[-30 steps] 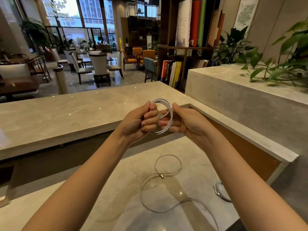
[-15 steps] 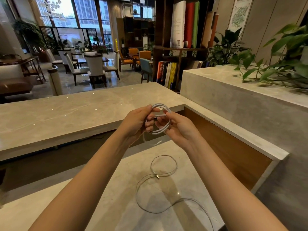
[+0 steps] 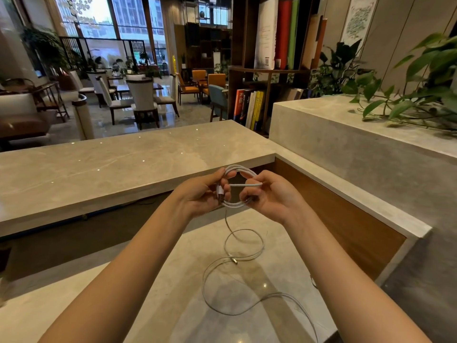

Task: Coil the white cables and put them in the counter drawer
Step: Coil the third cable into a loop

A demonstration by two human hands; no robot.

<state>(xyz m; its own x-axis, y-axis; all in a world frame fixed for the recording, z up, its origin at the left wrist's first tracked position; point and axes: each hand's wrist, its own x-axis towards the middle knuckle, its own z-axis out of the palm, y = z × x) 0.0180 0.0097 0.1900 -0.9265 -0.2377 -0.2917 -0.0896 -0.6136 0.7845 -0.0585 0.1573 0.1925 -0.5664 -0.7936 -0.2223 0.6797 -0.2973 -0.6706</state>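
Coil [image 3: 244, 185] partly behind fingers [image 3: 248, 194], L+R.

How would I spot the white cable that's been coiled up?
Start at the lower marble counter and look above it at the left hand and right hand. Between them is the coiled cable, a tight ring held in the air, unlike the loose loops lying below.

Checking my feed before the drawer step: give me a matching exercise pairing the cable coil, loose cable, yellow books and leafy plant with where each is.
1 cable coil
2 loose cable
3 yellow books
4 leafy plant

A lying on the lower counter
B over the raised ledge at right
C on the bookshelf
D held by left hand and right hand

Pairs: 1-D, 2-A, 3-C, 4-B
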